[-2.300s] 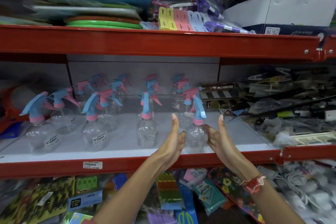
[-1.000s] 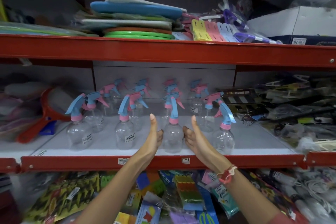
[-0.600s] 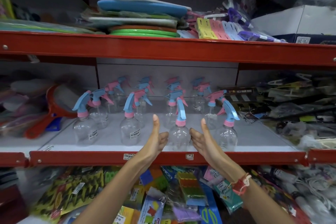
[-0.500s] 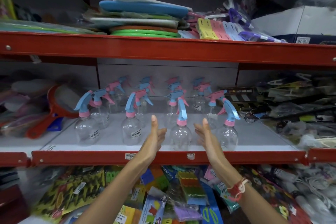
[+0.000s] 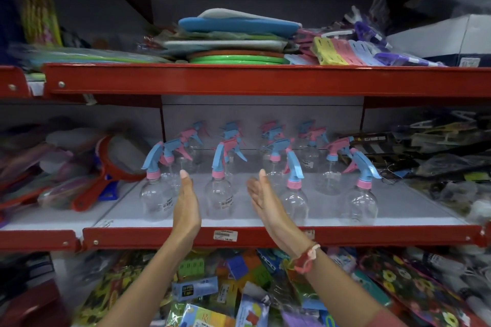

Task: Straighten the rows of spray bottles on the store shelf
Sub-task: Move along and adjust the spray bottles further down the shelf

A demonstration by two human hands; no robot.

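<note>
Clear spray bottles with blue and pink trigger heads stand in rows on the white middle shelf (image 5: pixel 398 210). The front row holds several bottles: one at the left (image 5: pixel 154 194), one between my hands (image 5: pixel 220 195), one just right of my right hand (image 5: pixel 293 199) and one at the far right (image 5: pixel 361 202). My left hand (image 5: pixel 186 207) and my right hand (image 5: pixel 268 204) are raised flat, palms facing each other, either side of the middle front bottle. Neither hand touches it. More bottles stand behind, blurred.
A red shelf rail (image 5: pixel 265 237) with a price label runs under my hands. A red-rimmed strainer (image 5: pixel 117 159) lies left of the bottles, and packaged goods (image 5: pixel 438 167) are piled at the right. Stacked plastic boards (image 5: pixel 236 42) fill the shelf above. Packets crowd the shelf below.
My hands have shifted left from the bottle they flanked to the neighbouring front bottle and spread wider apart. The view has also moved left.
</note>
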